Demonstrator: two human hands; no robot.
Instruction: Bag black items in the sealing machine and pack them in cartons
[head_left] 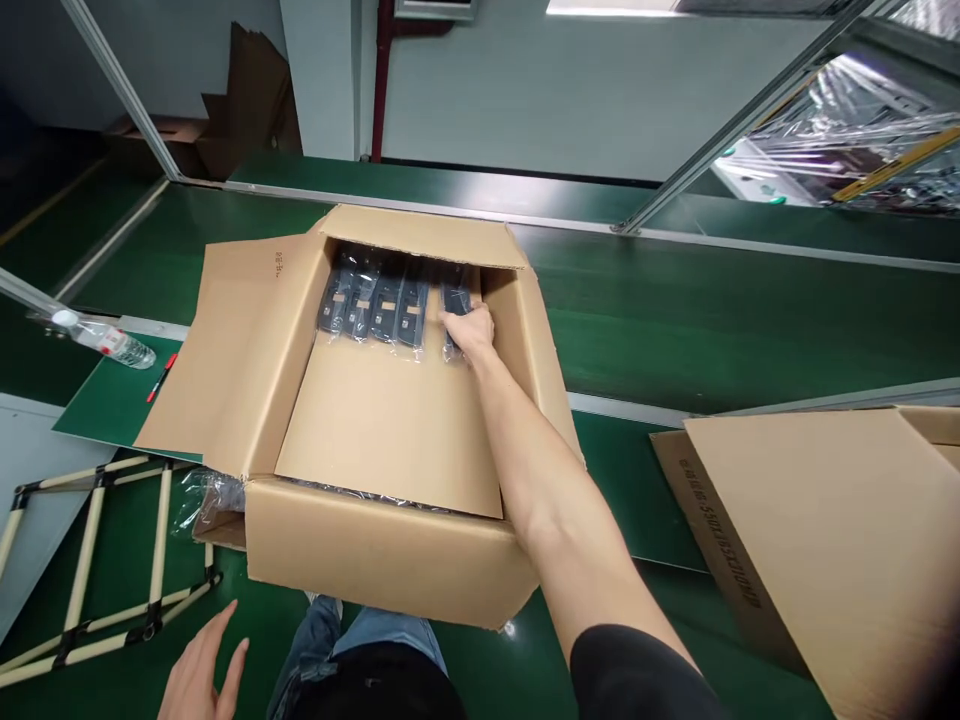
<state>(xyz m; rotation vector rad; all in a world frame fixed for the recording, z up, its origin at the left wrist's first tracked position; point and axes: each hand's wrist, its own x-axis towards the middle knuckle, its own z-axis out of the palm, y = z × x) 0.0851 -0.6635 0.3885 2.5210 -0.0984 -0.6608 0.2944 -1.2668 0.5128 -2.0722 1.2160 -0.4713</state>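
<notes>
An open cardboard box (390,550) stands in front of me with its flaps folded out. Inside, a flat cardboard sheet (397,420) covers the lower contents. Along the far end of that sheet lies a row of dark parts in clear plastic bags (386,308). My right hand (471,330) reaches into the box and grips one more bagged dark part (454,295), to the right of the row and a gap apart from it. Down at the lower left, my left hand (202,672) is outside the box, fingers apart, holding nothing.
A plastic water bottle (109,340) and a red marker (162,378) lie left of the box. Another cardboard box (817,530) is at the right. A tube frame (94,560) stands at the lower left. Metal rails (465,212) run across the green surface behind.
</notes>
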